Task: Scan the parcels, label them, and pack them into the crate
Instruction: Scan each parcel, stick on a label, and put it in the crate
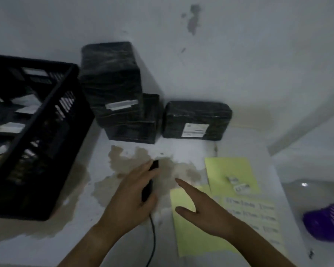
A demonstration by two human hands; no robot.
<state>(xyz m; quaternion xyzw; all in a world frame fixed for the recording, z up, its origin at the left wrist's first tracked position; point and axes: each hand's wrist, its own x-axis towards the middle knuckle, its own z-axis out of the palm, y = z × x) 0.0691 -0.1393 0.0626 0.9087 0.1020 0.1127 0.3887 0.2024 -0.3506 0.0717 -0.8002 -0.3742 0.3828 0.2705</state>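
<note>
Down on the stained white tabletop (181,151), the left hand (129,201) has its grip curled round a black corded scanner (148,189), its nose toward the stacked black parcels (120,97) by the wall. The right hand (206,214) hovers with a slack grip holding nothing, fingers straight over the yellow label sheets (229,170). Another parcel (197,116), bearing a white label, lies just right of the stack. The black crate (46,151) stands at left with parcels inside.
</note>
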